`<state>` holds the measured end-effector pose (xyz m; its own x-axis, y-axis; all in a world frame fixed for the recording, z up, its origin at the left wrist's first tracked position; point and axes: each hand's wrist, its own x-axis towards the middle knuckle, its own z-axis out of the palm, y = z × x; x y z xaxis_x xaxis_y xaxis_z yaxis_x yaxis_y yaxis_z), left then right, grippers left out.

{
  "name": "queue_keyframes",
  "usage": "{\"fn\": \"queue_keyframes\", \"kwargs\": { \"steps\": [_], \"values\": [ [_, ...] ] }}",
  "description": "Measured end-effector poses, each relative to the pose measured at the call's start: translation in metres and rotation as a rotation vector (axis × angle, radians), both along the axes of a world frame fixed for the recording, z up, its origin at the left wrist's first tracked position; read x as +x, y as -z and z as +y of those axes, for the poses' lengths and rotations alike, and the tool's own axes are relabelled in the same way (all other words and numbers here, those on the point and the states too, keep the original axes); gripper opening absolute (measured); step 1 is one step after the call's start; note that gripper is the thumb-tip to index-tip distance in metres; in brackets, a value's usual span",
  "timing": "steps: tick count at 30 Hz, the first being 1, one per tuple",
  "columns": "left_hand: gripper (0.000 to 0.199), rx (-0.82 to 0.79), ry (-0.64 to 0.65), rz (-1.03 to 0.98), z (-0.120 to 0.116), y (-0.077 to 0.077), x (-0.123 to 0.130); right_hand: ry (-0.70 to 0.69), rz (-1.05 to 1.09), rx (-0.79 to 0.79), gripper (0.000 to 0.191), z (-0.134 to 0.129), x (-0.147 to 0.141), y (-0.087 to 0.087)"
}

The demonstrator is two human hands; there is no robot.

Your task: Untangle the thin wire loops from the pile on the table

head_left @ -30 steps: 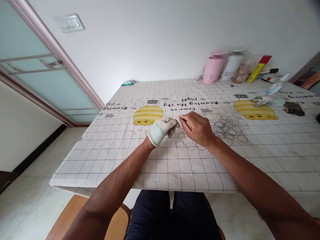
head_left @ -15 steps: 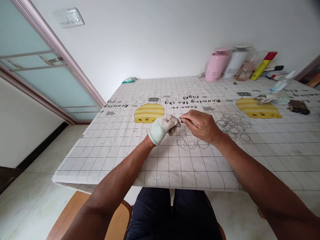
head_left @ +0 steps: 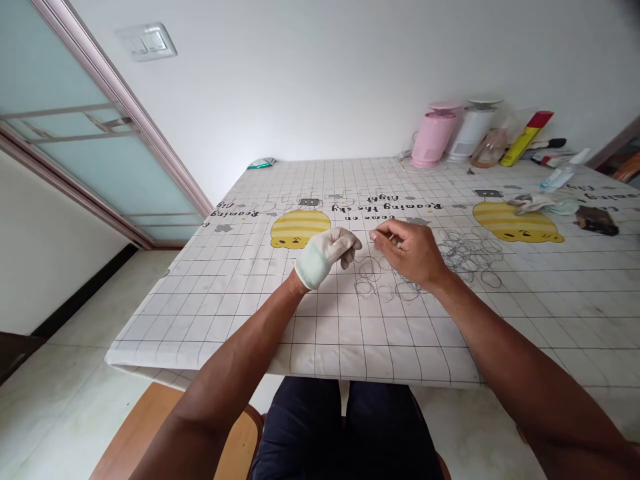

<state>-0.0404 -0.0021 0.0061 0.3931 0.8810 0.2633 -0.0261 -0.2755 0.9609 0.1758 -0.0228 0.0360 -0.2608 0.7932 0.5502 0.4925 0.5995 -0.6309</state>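
My left hand [head_left: 336, 251], in a white glove with a pale green cuff, is closed in a pinch above the table. What its fingertips hold is too small to make out. A short gap to the right, my bare right hand [head_left: 407, 250] is bent with thumb and forefinger close together; anything between them is too fine to see. Thin wire-like rings [head_left: 367, 287] lie on the cloth below and between the hands. A larger tangled heap of dark wire-like rings [head_left: 467, 257] sits just right of my right hand.
A checked tablecloth [head_left: 210, 320] covers the table. Along the wall stand a pink device [head_left: 433, 139], a white device [head_left: 470, 131], a bottle [head_left: 489, 147] and a yellow-red box [head_left: 527, 140]. At right lie a glove [head_left: 545, 202], a clear bottle [head_left: 565, 170] and a dark block [head_left: 597, 220].
My right hand has moved slightly to the right, away from the left glove, so the fingertips that nearly met are now apart. My left hand stays nearly in place.
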Motion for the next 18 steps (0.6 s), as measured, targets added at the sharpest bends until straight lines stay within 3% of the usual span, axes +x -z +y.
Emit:
{"fn": "queue_keyframes", "kwargs": {
  "steps": [2,5,7,11,18],
  "values": [
    [0.034,-0.005,0.072,-0.038,0.0006,0.0022,-0.0006,-0.044,0.025,0.044,0.016,0.0007,0.0011,-0.0019],
    [0.039,-0.045,0.163,-0.063,0.0004,0.0045,0.0001,-0.194,0.0,0.001,0.032,0.001,0.0002,-0.002],
    [0.042,-0.094,0.179,-0.043,0.0002,0.0051,0.001,-0.216,0.02,-0.036,0.027,0.0005,-0.0029,0.0008],
    [0.044,-0.215,0.177,-0.03,0.0014,0.0042,0.0019,-0.147,0.081,-0.023,0.013,-0.0009,-0.0076,0.0054],
    [0.044,-0.337,0.173,-0.056,0.0041,0.0033,0.0059,0.078,0.145,0.102,0.01,0.0007,-0.0016,0.0014]
  ]
}}
